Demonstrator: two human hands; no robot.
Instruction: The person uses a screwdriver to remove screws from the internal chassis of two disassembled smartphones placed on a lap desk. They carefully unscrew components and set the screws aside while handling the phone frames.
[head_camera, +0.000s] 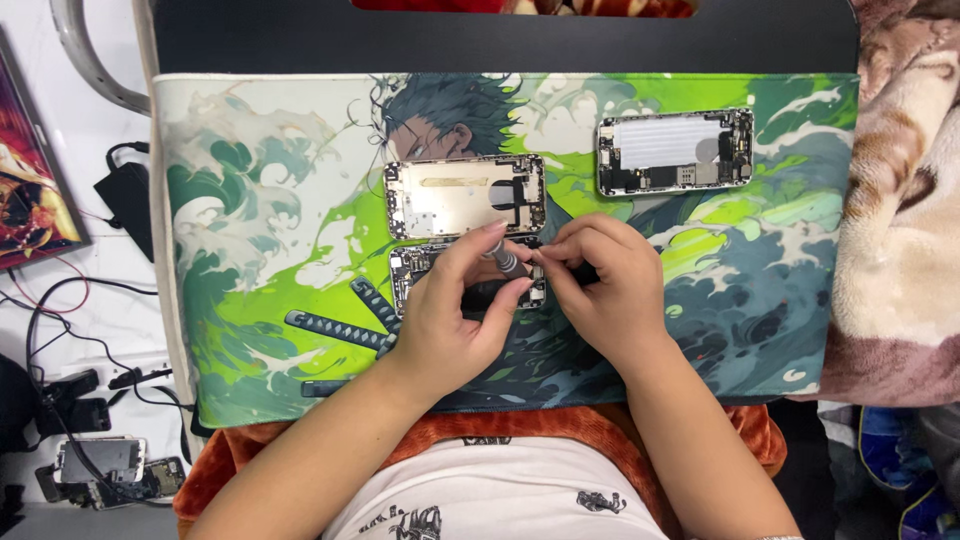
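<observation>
At frame centre, on a green illustrated mat (260, 250), the left hand (450, 320) grips a grey screwdriver (505, 262) over an opened phone chassis (415, 268) that the right hand (605, 290) pinches steady, below a second chassis (450, 195).

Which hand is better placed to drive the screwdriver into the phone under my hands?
Left, probably. The left hand pinches the grey screwdriver over the opened phone, while the right hand rests on the phone's right end.
</observation>
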